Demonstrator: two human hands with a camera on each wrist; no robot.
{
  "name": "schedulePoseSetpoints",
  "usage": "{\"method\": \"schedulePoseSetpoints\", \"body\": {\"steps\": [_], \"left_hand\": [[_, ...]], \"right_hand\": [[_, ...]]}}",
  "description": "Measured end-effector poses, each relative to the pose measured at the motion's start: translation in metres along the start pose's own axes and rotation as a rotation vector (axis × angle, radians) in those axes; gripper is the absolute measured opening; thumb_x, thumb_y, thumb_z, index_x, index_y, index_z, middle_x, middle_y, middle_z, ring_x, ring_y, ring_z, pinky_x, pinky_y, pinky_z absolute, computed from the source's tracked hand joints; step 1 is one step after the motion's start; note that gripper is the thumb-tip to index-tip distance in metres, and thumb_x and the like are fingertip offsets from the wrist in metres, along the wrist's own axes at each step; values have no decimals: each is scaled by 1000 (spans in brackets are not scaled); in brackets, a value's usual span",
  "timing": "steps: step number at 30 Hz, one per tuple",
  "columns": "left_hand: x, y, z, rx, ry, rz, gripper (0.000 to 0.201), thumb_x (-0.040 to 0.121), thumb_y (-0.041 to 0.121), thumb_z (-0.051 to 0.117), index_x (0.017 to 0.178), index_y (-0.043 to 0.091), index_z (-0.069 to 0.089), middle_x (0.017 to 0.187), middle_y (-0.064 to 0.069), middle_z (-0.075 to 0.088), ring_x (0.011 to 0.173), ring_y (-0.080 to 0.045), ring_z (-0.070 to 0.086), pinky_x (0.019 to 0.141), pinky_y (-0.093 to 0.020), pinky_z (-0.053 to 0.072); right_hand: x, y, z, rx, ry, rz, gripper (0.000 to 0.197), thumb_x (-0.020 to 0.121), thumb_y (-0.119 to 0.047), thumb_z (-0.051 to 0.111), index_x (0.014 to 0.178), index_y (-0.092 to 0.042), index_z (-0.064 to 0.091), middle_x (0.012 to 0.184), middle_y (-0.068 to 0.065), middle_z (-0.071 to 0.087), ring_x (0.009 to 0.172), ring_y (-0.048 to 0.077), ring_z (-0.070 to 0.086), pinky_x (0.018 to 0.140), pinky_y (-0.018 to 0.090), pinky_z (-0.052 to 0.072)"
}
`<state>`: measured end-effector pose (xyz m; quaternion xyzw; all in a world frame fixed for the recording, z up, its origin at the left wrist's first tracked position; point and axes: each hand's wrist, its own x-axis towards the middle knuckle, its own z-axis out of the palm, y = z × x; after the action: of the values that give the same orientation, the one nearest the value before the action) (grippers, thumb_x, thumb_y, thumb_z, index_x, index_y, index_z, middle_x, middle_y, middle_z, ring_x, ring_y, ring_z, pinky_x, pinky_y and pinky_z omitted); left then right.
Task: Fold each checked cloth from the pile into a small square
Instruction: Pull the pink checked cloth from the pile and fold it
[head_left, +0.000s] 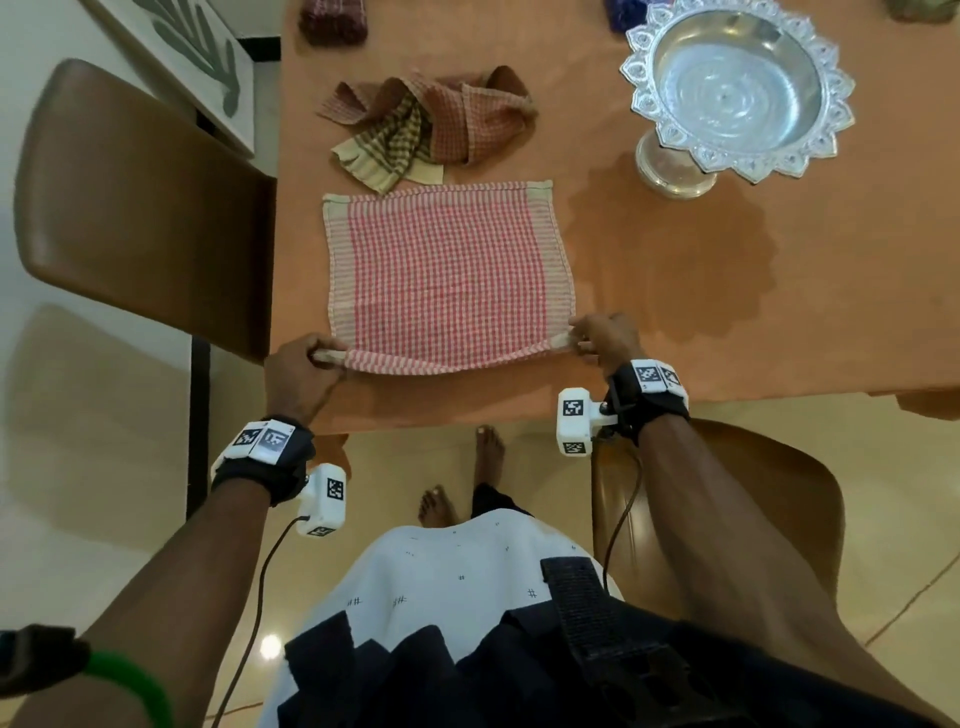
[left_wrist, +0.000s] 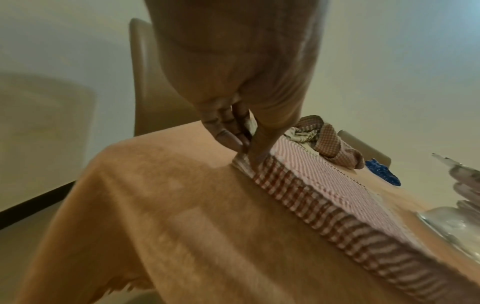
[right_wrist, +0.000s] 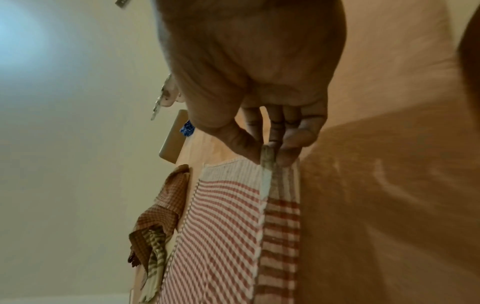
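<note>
A red checked cloth (head_left: 449, 275) is spread flat on the orange counter (head_left: 701, 291), with its near edge lifted slightly off the surface and held at both ends. The near left corner of the cloth is pinched by the left hand (head_left: 298, 376); in the left wrist view the corner is seen clamped between the thumb and the curled fingers (left_wrist: 228, 131), so this grip is closed on the cloth. The near right corner is pinched by the right hand (head_left: 605, 340), and in the right wrist view the pale border of the cloth is seen squeezed between the thumb and the fingers (right_wrist: 291, 144), so this grip is closed on the cloth as well. The raised edge is stretched between the two hands, sagging a little in the middle, while the rest of the cloth lies on the counter beyond them.

Just past the far edge of the cloth a pile of crumpled checked cloths (head_left: 426, 127) is found, brown and olive in colour, one corner of it touching or overlapping the cloth's far border. To the right of the cloth, well apart from it, a silver pedestal bowl (head_left: 737, 93) is set upright. A dark folded cloth (head_left: 332, 21) lies beyond the pile. A brown chair (head_left: 135, 202) is placed to the left of the cloth, off the counter.
</note>
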<state>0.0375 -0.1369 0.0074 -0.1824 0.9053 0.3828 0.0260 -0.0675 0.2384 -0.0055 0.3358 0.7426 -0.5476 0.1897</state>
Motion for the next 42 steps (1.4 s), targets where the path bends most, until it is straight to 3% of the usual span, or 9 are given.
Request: {"method": "schedulePoseSetpoints", "body": {"steps": [4,6,11,15,21,25,31,36,42], "left_hand": [[33,19,-4,43,42,47,20,81,15,80,99,8,77,95,-5,74,85,-17,66,72,-13,44],[52,21,-4,62,34,29,23,84,22,79,101,7,77,96,-5,74,84,-13,63,65,-3,39],[95,21,-16,163,-22,-27,36,86,43,72,103,12,77,103,-5,74,90,-18,62,74,-27,39],[123,38,-20,110,-2,-31,35,89,37,70,107,8,76,103,-9,74,91,-17,62,76,-23,37],[170,40,-21,153,3,-27,34,92,34,68,104,3,76,96,-17,74,95,-30,66,70,-23,32],[201,39,-20,162,8,-22,31,93,31,67,109,5,75,106,-18,74,103,-31,67,76,-27,39],[232,37,-16,108,0,-15,33,91,29,70,110,3,75,110,-17,73,109,-29,67,90,-29,45],[250,28,-14,138,0,-42,32,94,30,66,106,1,75,101,-21,73,100,-33,67,80,-32,43],[262,30,-9,128,4,-103,33,93,35,66,99,4,75,91,-20,74,89,-32,69,74,-32,44]], "right_hand": [[55,-26,6,-44,105,-115,21,66,-17,54,70,1,63,72,15,68,67,30,67,66,44,60],[66,-43,9,-75,79,-182,27,59,-18,54,70,5,62,67,12,61,63,22,56,58,37,50],[60,-92,17,-38,-194,-152,6,78,4,64,82,4,69,87,16,68,81,27,65,78,40,56],[86,-109,27,-249,-255,-230,26,73,13,70,68,-12,67,82,7,69,84,23,68,77,38,59],[127,-125,44,-315,-134,-454,6,75,-16,71,81,-15,71,82,7,71,81,23,67,78,36,52],[154,-135,55,-284,-49,-463,14,66,-37,73,73,-26,70,80,-1,72,78,13,65,78,30,50],[167,-153,64,-403,13,-465,11,81,-23,75,85,-13,75,77,-2,68,73,8,60,57,2,37],[174,-157,64,-516,75,-489,15,84,-26,67,92,-16,74,91,4,75,89,19,69,88,35,54],[174,-165,69,-548,130,-556,22,86,-28,65,98,-13,75,95,8,76,89,21,69,82,28,49]]}}
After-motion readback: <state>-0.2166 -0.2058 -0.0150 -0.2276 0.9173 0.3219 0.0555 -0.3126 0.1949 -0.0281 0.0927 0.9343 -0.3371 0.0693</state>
